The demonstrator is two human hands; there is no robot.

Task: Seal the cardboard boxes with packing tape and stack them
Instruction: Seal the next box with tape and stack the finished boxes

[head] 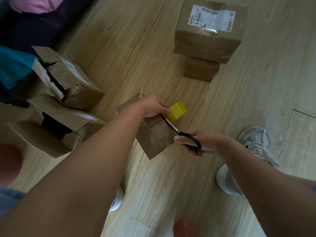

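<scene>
1. Right hand [203, 143] grips one pair of black-handled scissors [189, 139], fingers round the loops. The blades point up-left toward the tape roll.
2. Left hand [152, 106] has its fingers curled round one yellow roll of packing tape [177, 110], held at the box's far end.
3. Both hands work over one small brown cardboard box [153, 136]. Its flaps are down and a shiny tape strip runs over the top and down the near side. It sits mid-frame on the pale wood-pattern floor [133, 48].
4. Upper right is a stack of two sealed brown cardboard boxes [205, 43], the larger on top and the smaller beneath. One white shipping label [212, 18] is on the top box.
5. At left are two opened torn cardboard boxes [68, 79], touching, the upper one leaning on the lower. The lower holds something dark, cannot tell what.
6. Boxes counted: five.
7. One grey-white laced sneaker [256, 142] lies just right of the right hand. One white shoe [227, 182] is below it, and a second is partly hidden under the left arm.
8. One teal plastic bag [12, 69] sits at the left edge.
</scene>
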